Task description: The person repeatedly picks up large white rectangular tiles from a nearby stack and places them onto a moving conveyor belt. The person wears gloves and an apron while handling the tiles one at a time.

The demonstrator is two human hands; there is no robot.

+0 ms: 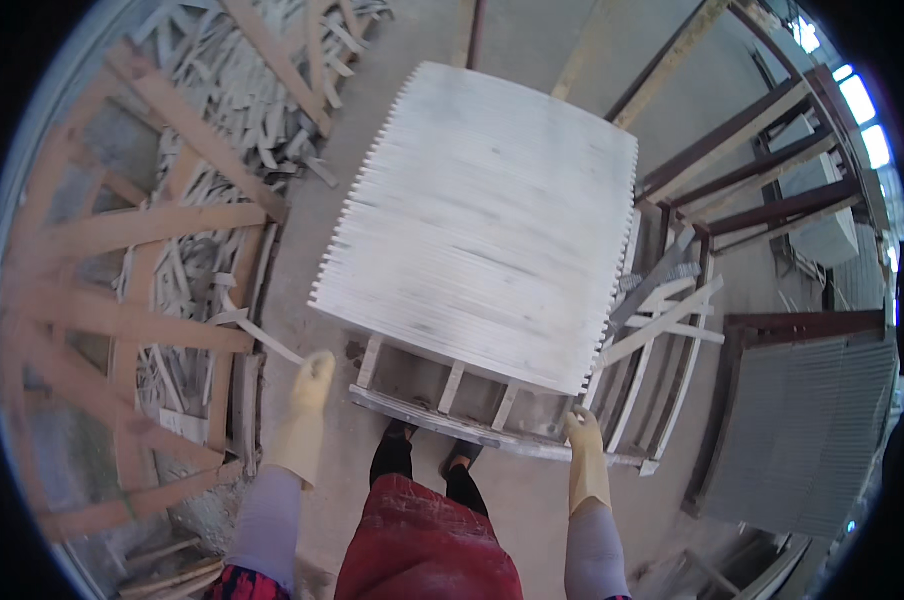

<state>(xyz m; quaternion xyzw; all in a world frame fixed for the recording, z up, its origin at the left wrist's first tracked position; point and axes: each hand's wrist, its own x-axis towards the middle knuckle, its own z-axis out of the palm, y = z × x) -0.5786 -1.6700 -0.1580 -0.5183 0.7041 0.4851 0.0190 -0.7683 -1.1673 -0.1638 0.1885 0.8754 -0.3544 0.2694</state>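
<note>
Both my hands wear cream-coloured gloves. A thin white strip [268, 340] juts out to the left from the curled fingers of my left hand [310, 400]. Ahead of me lies a wide stack of white slats [482, 220], laid side by side with uneven ends along its left and right edges. My right hand [586, 440] is closed by the stack's near right corner, just above the rail of the rack; whatever its fingers hold, if anything, is hidden. Under the stack runs a slatted rack [472, 425] with a pale front rail.
On the left stands a wooden-barred crate [152, 320] with a heap of white offcuts [242, 100] behind its bars. Loose pale strips [662, 325] lie on framing to the right of the stack. Farther right is a grey ribbed stack [802, 435]. Metal beams [732, 150] stretch across the far right.
</note>
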